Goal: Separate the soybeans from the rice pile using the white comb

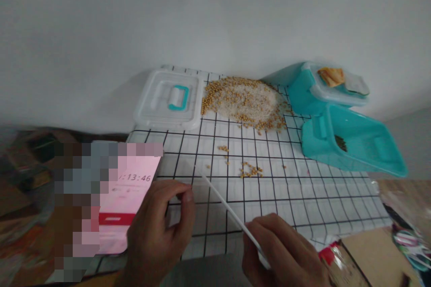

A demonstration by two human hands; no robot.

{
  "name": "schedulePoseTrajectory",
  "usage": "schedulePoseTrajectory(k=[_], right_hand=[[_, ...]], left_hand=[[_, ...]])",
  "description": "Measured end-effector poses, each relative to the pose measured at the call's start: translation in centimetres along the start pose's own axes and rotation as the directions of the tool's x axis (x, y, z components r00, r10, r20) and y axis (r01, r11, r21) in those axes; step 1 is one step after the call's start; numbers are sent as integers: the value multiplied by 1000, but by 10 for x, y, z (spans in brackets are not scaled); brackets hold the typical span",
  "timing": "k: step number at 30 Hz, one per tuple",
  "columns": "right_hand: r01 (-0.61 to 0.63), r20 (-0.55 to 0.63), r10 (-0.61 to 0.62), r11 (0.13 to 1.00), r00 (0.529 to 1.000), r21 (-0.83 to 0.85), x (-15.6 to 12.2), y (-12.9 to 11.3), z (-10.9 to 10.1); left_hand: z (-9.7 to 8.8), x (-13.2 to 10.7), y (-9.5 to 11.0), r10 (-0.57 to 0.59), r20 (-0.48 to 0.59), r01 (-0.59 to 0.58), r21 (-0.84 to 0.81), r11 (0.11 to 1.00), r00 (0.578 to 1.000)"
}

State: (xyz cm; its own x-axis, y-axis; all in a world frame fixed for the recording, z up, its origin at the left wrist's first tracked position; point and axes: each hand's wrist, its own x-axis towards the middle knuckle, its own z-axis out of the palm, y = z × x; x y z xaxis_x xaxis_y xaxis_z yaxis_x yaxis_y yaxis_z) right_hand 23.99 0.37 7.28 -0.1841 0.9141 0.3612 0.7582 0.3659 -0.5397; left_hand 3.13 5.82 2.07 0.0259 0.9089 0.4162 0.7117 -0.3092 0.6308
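My right hand [279, 251] is closed around a thin white stick [232, 210], whose far end points up and left across the black-and-white checked tabletop [215, 219]. To its left, my left hand [161, 224] has thumb and forefinger curled together; whatever they pinch, if anything, is too small to make out. Several loose yellow beans [251, 170], looking like soybeans, lie beyond the stick. Farther back, against the wall, a pile of pale grains mixed with yellow beans [249, 101] is spread out.
A clear lid with a turquoise handle [168, 98] lies left of the pile. On the right stand a lidded turquoise box [298, 94] and an open turquoise bin [370, 139] with some dark greenish contents. A phone [131, 197] showing time digits is beside my left hand.
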Motion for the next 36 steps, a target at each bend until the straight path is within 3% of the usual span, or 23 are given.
schedulePoseTrajectory(k=[2,5,10,18,22,26,30,33,36], right_hand=[[13,100,-19,998,995,63,9,2,4],[-28,126,18,997,992,78,24,4,7],[-103,21,103,995,994,1,35,4,15],[-260,-133,258,966,957,7,29,17,13],[-294,-159,296,955,942,34,27,24,8],[-305,-153,315,949,937,84,24,30,3],[-200,-45,210,965,977,169,37,35,-14],[-73,37,68,984,997,161,67,43,-38],[127,95,-136,987,986,94,111,55,-61]], left_hand=[[0,0,1,-11,-15,11,10,1000,1000],[2,3,2,9,15,-9,22,1000,1000],[7,7,0,35,154,-36,5,999,987],[4,14,6,-6,359,-31,97,995,933],[5,27,18,-34,390,-31,159,987,920],[12,48,29,-26,360,-39,173,984,933],[10,77,42,50,278,-54,7,999,959],[-4,104,54,191,198,-168,-126,978,962],[-18,136,67,296,222,-296,-31,955,929]])
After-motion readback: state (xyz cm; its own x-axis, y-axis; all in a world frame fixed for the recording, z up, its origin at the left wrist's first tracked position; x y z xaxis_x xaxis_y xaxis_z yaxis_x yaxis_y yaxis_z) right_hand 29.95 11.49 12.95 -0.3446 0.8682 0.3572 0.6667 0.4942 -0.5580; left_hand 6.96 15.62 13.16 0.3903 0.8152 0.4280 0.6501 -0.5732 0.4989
